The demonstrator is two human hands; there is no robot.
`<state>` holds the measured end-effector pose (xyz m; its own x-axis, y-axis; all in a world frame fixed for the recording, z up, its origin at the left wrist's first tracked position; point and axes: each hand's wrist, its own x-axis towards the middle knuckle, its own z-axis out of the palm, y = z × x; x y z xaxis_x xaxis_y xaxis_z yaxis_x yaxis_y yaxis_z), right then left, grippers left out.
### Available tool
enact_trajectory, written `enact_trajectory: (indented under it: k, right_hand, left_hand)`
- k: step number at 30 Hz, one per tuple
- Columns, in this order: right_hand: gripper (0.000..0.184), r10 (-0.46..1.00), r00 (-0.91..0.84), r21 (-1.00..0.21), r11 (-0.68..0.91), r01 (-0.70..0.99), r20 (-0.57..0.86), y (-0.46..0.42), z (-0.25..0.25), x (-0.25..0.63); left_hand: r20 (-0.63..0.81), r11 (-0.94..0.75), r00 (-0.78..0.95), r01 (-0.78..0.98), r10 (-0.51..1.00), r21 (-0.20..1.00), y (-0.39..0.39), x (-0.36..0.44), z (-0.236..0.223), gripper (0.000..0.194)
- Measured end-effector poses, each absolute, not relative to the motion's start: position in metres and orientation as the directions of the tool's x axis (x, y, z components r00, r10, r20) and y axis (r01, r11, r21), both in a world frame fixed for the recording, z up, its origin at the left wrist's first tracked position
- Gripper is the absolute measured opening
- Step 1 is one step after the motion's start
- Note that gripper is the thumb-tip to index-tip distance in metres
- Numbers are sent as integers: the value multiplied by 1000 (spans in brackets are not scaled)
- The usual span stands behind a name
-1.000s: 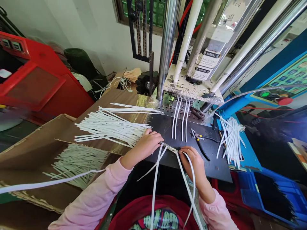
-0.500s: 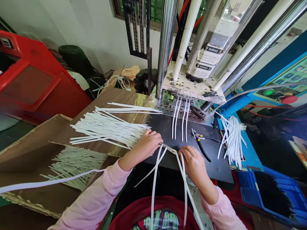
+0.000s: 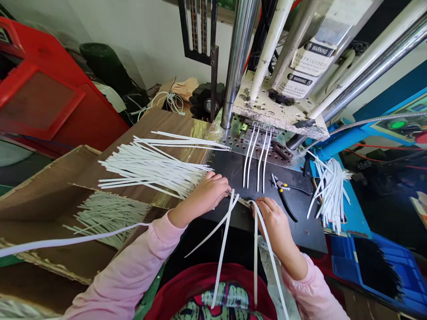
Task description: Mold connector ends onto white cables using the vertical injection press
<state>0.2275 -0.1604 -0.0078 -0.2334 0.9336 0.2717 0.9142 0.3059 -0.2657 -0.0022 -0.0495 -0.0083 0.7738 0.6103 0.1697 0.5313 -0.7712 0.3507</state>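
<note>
My left hand (image 3: 214, 190) and my right hand (image 3: 271, 218) grip the two ends of a narrow metal bar (image 3: 243, 201) at the front of the black work surface. Several white flat strips (image 3: 224, 249) hang from this bar toward my lap, some near each hand. The fingertips on the bar are partly hidden. Beyond it, several more white strips (image 3: 250, 158) run out from the metal fixture (image 3: 263, 128) under the press plate. A large pile of white strips (image 3: 156, 166) lies just left of my left hand. Right of the bar are cutting pliers (image 3: 286, 195) with black and yellow handles.
The press plate (image 3: 283, 113) and steel columns (image 3: 237, 66) rise behind the work surface. At right, another bundle of strips (image 3: 332, 191) lies on a blue ledge. A cardboard box (image 3: 83, 262) with strips stands at left, a blue crate (image 3: 347, 262) at lower right.
My head view has shifted slightly, so the scene sits a little differently. Both hands stay on the metal bar, whose hanging strips have swung and shifted a little.
</note>
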Motion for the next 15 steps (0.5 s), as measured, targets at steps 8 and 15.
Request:
enact_trajectory:
  k: [8, 15]
  right_hand:
    - [19, 966, -174, -506, 249, 826, 192, -156, -7, 238]
    - [35, 969, -95, -554, 209, 806, 227, -113, 6, 303]
  left_hand:
    - [218, -787, 774, 506, 595, 353, -54, 1, -13, 10]
    - [405, -808, 699, 504, 589, 307, -53, -2, 13, 15]
